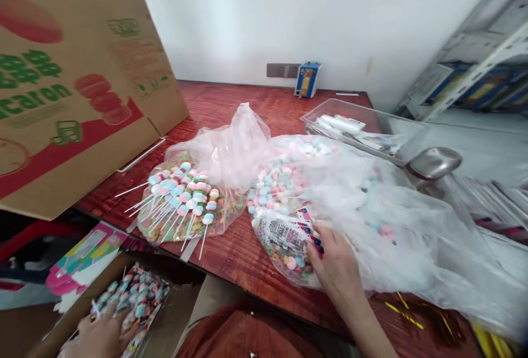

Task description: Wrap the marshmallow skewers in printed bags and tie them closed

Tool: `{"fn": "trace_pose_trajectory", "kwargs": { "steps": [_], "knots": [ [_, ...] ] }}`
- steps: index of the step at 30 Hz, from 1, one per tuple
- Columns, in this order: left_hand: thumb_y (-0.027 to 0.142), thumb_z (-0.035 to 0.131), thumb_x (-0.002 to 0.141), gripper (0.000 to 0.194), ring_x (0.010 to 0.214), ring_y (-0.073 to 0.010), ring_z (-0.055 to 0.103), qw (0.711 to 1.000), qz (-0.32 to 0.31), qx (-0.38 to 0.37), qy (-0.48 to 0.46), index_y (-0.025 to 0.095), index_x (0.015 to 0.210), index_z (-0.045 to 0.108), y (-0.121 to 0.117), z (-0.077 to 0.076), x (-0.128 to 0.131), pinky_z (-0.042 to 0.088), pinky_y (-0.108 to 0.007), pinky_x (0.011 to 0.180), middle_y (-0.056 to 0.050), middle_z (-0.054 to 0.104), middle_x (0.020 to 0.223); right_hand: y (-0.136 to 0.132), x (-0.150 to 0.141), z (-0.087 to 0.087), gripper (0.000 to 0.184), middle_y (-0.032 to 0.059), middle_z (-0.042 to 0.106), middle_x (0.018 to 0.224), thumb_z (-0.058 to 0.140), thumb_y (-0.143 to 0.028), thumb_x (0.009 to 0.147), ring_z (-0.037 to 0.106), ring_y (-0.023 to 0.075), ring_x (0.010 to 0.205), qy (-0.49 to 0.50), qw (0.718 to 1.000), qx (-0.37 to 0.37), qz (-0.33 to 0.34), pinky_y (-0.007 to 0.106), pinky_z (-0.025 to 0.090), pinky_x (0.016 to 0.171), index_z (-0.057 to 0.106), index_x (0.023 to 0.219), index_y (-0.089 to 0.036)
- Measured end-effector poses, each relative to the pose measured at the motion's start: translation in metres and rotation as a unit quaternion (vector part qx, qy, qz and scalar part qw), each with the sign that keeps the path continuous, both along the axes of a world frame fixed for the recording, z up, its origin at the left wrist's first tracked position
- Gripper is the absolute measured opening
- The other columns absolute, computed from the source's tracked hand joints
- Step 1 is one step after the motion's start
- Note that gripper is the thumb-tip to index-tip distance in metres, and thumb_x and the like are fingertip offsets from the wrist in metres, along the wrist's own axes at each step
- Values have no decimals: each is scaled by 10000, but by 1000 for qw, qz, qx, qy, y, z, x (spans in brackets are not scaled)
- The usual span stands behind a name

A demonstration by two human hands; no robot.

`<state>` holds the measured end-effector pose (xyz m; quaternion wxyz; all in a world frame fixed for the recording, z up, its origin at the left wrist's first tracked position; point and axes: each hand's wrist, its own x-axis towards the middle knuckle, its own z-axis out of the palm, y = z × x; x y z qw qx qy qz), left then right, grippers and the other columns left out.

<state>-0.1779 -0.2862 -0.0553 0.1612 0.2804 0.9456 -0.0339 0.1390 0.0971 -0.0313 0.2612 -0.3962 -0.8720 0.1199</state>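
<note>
My right hand [336, 264] pinches the edge of a stack of printed clear plastic wrappers [284, 232]. The wrappers lie on a large clear bag [272, 185] full of pastel marshmallow candies. At lower left my left hand [101, 333], slightly blurred, reaches with fingers apart into a cardboard box [61, 325]. Wrapped marshmallow sticks [138, 297] fill that box beneath the fingers. On the table, a pile of marshmallow skewers [187, 190] on white sticks rests over another clear bag [233, 209] of colourful candies. Their sticks point toward me.
A large cardboard carton [82, 88] rises at the left. Behind the bags are a clear plastic tray [371, 127] and a small blue box [308, 80]. A metal scoop [435, 163] lies at right. Gold twist ties [406, 314] sit near the front edge.
</note>
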Motion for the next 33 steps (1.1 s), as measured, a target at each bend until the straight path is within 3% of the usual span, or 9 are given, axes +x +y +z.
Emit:
{"fn": "trace_pose_trajectory", "kwargs": {
  "steps": [5, 10, 13, 16, 19, 24, 26, 28, 33],
  "knots": [
    [418, 430, 895, 384, 704, -227, 631, 954, -187, 10, -235, 189, 678, 650, 121, 45, 28, 416, -305, 657, -58, 683, 703, -10, 5, -14, 358, 166, 672, 1034, 535, -267, 897, 603, 328, 929, -76, 993, 41, -83, 450, 465, 782, 565, 1216, -108],
    [288, 580, 854, 158, 837, -153, 633, 832, -329, 97, -436, 243, 906, 722, 214, 102, 76, 408, -224, 753, 18, 729, 901, -12, -3, -15, 199, 98, 694, 885, 483, -255, 931, 629, 267, 828, 24, 994, -8, -108, 407, 466, 766, 631, 1032, -168],
    [277, 636, 823, 186, 811, -158, 633, 795, -348, 123, -480, 234, 970, 741, 232, 103, 88, 418, -230, 731, 2, 736, 896, -8, -4, -14, 209, 75, 713, 847, 471, -256, 947, 648, 257, 810, 32, 994, -16, -101, 404, 472, 765, 665, 890, -201],
    [303, 634, 839, 254, 823, -177, 639, 741, -334, 145, -564, 202, 1041, 749, 245, 83, 107, 444, -258, 757, -43, 740, 923, -6, -6, -10, 270, 129, 717, 1107, 448, -258, 962, 656, 281, 1002, 55, 994, 5, -96, 436, 483, 870, 703, 1015, -189],
    [360, 690, 814, 399, 804, -173, 650, 638, -211, 159, -723, 198, 1178, 704, 263, 59, 142, 474, -284, 766, -74, 729, 962, -11, -9, 5, 296, 141, 675, 1242, 444, -259, 967, 624, 280, 1129, 120, 991, 11, -64, 442, 469, 961, 706, 1086, -185],
    [383, 812, 728, 460, 956, -158, 644, 343, 55, 343, -873, 253, 1152, 687, 293, 42, 195, 491, -287, 850, -55, 695, 1091, -31, -1, 52, 226, 53, 743, 953, 504, -277, 952, 679, 203, 864, 221, 967, -127, -3, 323, 525, 790, 693, 1054, -207],
    [382, 806, 740, 385, 1012, -168, 634, 274, 105, 410, -864, 238, 1082, 703, 295, 45, 202, 490, -319, 909, -44, 696, 1106, -39, 8, 65, 203, 44, 732, 922, 540, -309, 938, 669, 194, 837, 252, 951, -179, 8, 302, 520, 769, 694, 1019, -205],
    [313, 812, 741, 301, 992, -173, 643, 281, 126, 455, -836, 206, 1006, 717, 291, 52, 202, 499, -335, 912, -39, 710, 1061, -45, 17, 71, 200, 40, 722, 884, 580, -356, 918, 659, 191, 811, 284, 932, -224, 14, 293, 517, 745, 694, 974, -202],
    [259, 832, 713, 256, 771, -137, 658, 408, 147, 508, -744, 133, 911, 732, 277, 73, 203, 529, -251, 707, -48, 725, 857, -58, 24, 59, 339, 56, 722, 893, 712, -465, 802, 655, 210, 799, 396, 853, -340, 2, 314, 533, 706, 657, 989, -188]
  ]
}}
